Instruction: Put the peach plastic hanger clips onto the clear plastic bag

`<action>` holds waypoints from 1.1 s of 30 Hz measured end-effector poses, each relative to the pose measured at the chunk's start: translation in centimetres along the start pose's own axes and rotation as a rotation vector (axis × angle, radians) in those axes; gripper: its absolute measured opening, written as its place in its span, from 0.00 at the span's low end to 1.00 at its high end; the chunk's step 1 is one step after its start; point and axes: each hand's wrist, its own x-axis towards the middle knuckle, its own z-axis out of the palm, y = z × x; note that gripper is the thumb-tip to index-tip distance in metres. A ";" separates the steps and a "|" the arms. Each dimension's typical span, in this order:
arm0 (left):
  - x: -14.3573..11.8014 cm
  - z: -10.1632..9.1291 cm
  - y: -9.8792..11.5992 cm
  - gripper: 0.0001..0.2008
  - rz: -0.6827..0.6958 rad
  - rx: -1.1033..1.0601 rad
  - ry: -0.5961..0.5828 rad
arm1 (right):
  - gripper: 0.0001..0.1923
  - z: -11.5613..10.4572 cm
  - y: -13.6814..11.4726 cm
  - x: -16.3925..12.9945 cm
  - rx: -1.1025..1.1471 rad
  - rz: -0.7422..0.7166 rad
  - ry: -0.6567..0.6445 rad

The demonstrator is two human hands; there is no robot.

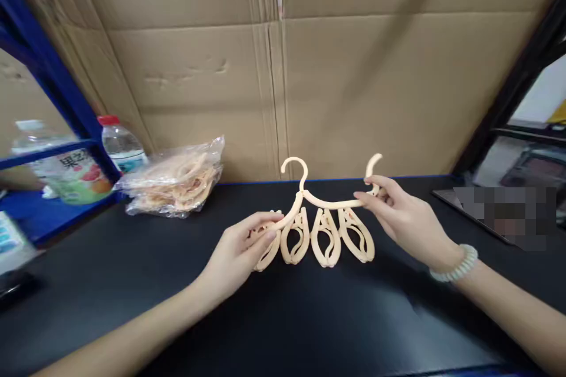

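Head view, clock centred on the hanger (336, 204), which is near mid-frame over the black table (309, 330), hook up at 11. Left hand (236, 250) at 8: thumb and fingers pinched on the hanger's near-left arm. Right hand (404, 215) at 3–4: fingers closed around its right arm, curved tip poking up past them. Four cream clips (326, 260) in a row at 6; can't tell if they touch the table. Bagged cream parts (177, 179) at 9, red-capped bottle (124, 144) just beyond. Cardboard (375, 70) at 12.
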 end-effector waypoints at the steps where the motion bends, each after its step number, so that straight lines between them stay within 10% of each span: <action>1: 0.0 -0.1 0.0 0.18 -0.001 0.017 0.011 | 0.21 0.0 -0.4 0.3 0.090 0.009 0.008; 10: 0.2 -0.2 -0.5 0.18 0.041 0.082 0.063 | 0.19 0.5 -1.4 1.1 0.824 0.375 0.006; 20: 0.7 -0.3 -0.2 0.28 -0.129 -0.336 0.259 | 0.14 0.7 -0.8 1.6 1.316 0.604 0.045; 33: -0.7 2.9 1.5 0.23 -0.177 -0.372 0.075 | 0.11 0.8 -7.1 2.1 1.573 0.478 -0.139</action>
